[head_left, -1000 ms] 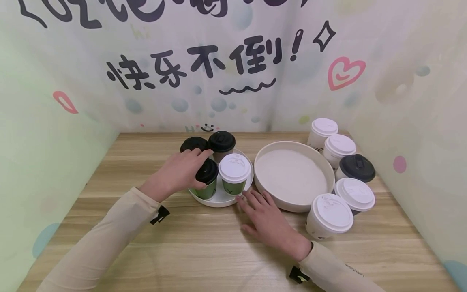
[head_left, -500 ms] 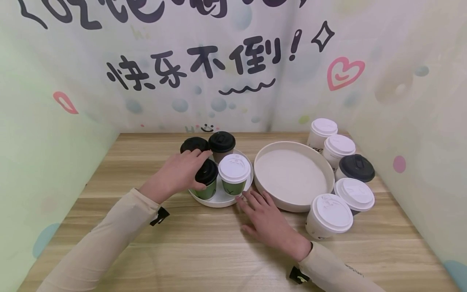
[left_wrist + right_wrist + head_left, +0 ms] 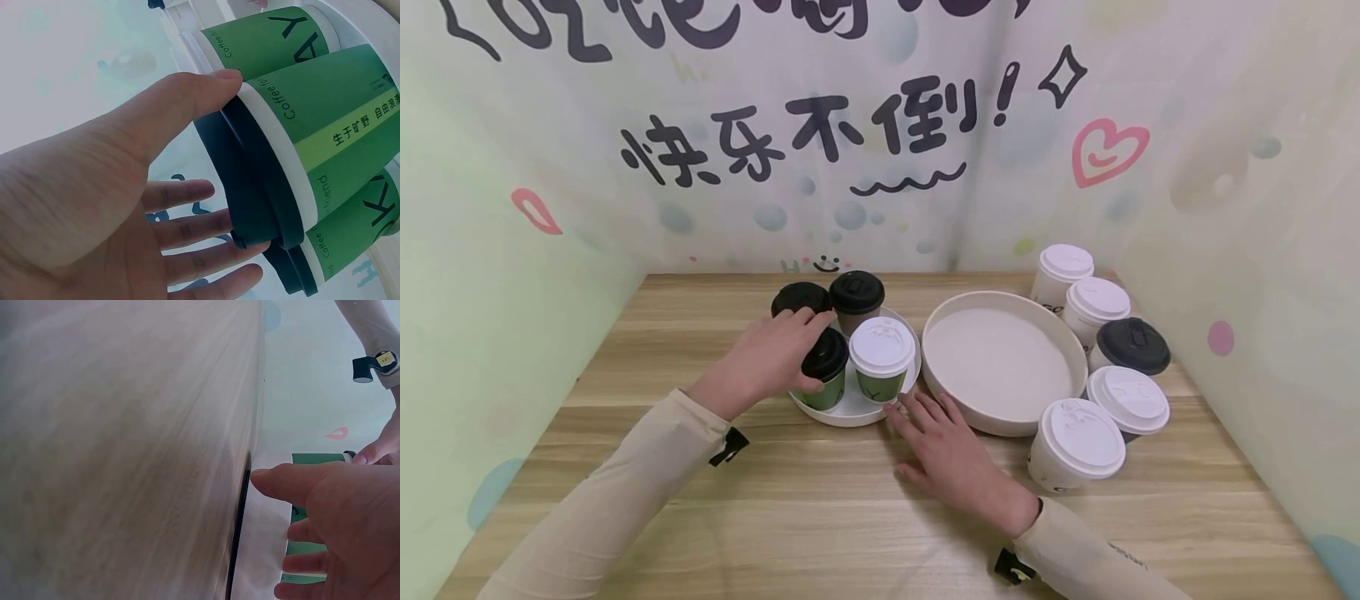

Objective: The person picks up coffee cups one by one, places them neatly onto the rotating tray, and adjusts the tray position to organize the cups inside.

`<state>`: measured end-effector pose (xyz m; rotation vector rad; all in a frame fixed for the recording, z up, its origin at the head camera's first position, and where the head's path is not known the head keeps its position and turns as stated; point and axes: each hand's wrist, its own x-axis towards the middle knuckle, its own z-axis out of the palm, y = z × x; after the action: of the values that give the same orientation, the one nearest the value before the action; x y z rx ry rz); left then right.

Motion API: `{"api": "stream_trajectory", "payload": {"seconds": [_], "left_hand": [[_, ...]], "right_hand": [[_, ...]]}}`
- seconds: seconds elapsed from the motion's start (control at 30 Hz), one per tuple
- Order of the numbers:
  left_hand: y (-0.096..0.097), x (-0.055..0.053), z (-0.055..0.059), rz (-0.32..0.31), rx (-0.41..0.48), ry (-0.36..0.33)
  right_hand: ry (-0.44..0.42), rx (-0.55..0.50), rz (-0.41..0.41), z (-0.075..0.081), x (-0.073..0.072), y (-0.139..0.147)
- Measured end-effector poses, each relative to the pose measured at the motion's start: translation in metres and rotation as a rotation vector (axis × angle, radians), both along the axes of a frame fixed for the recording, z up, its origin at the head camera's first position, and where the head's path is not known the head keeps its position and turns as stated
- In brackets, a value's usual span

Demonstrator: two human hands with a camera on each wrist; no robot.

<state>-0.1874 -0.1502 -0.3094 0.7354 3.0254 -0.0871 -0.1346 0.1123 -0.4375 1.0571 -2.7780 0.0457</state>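
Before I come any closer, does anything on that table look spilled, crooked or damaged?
Nothing stands out. The four cups on the small tray and the five cups beside the large tray appear upright, lids on, and no spill shows on the table. The left hand hides part of two cups.

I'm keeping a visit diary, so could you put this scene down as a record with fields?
Left grip: around the front-left cup, at its black lid
Right grip: outstretched, by the near edge of the white tray
On white tray: four cups, three black-lidded, one white-lidded
Beige tray: right of the white tray
Far right: five cups, one black-lidded
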Motion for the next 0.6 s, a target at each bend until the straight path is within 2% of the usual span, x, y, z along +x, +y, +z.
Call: {"api": "stream_trajectory", "payload": {"seconds": [0.27,0.4,0.5,0.6], "left_hand": [[0.0,0.0,-0.001,-0.006,0.014,0.012],[0.001,0.004,0.002,-0.031,0.049,0.073],[0.006,0.012,0.007,-0.1,0.09,0.155],[0.016,0.022,0.01,-0.212,0.152,0.238]], "right_hand": [[-0.014,0.0,-0.002,0.0,0.001,0.001],[0.0,-0.006,0.002,0.009,0.006,0.002],[0.029,-0.019,-0.006,0.022,0.012,0.005],[0.075,-0.042,-0.01,0.039,0.019,0.01]]}}
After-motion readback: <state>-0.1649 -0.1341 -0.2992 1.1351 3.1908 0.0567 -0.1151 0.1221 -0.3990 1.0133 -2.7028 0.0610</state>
